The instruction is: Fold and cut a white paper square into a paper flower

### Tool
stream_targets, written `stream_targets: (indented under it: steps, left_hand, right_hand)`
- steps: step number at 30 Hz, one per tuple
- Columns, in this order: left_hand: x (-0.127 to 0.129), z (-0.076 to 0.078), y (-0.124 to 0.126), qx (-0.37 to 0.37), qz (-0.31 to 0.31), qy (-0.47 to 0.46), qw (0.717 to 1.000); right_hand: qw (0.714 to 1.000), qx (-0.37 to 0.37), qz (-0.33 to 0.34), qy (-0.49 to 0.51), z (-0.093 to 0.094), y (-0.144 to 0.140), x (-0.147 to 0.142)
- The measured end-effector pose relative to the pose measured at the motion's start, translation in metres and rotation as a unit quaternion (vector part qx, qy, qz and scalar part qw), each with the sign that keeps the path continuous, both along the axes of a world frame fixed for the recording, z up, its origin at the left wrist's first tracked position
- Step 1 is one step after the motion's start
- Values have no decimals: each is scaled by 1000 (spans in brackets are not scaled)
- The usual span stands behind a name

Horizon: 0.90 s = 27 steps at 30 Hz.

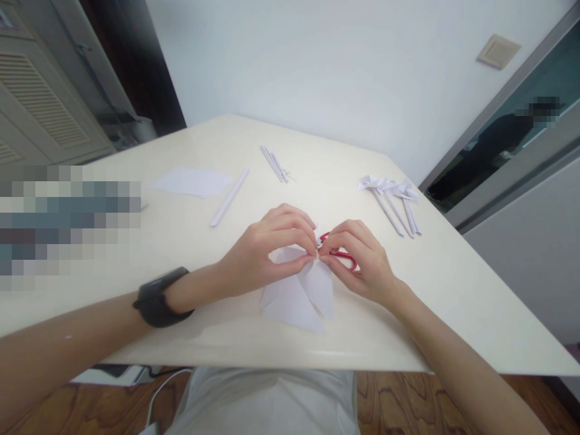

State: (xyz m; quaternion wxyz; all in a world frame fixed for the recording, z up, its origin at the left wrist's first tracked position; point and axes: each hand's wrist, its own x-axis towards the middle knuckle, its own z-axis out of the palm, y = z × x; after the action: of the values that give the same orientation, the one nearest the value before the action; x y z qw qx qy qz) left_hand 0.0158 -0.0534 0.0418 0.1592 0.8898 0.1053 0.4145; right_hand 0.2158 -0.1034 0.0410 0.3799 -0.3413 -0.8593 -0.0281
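Observation:
My left hand (278, 244), wearing a black wristwatch (163, 296), is closed in a pinch at the top of a cut white sheet of paper (292, 299). The paper's slit flaps fan out below my fingers, towards the table's front edge. Facing it, my right hand (357, 257) pinches at the same spot, its fingertips almost touching the left ones. A small pale bit shows between the fingertips, too small to name. Red-handled scissors (347, 261) lie under and behind my right hand, partly hidden by its fingers.
On the white table (190, 335), flat paper sheets (193, 182) and a rolled paper tube (230, 198) lie left. Several thin paper rolls (272, 163) are at the back. Paper pinwheels on sticks (392, 196) lie right. Behind glass at right is a person (489, 148).

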Motion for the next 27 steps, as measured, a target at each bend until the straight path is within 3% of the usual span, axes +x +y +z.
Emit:
stream_targets:
  steps: [2, 6, 9, 13, 18, 22, 27]
  left_hand:
    - [0, 0, 1, -16, 5, -4, 1000]
    - [1, 0, 3, -56, 10, -8, 998]
    - [2, -2, 4, -90, 15, -19, 996]
    - [3, -3, 4, -138, 11, -36, 990]
    - [2, -4, 6, -178, -10, -62, 982]
    - [2, -5, 8, -205, -29, -67, 976]
    - [2, -4, 7, -216, -38, -56, 974]
  right_hand:
    - [999, -33, -41, -6, 3, 3, 4]
    - [974, -173, -134, -65, -3, 14, 18]
    - [951, -254, -150, -89, -14, 20, 27]
    - [941, -271, -189, -79, -21, 23, 30]
    - [933, -272, -230, -49, -17, 21, 30]
    - [913, -343, -211, 61, -7, 22, 36]
    - [869, -443, -68, 212, 8, 18, 29]
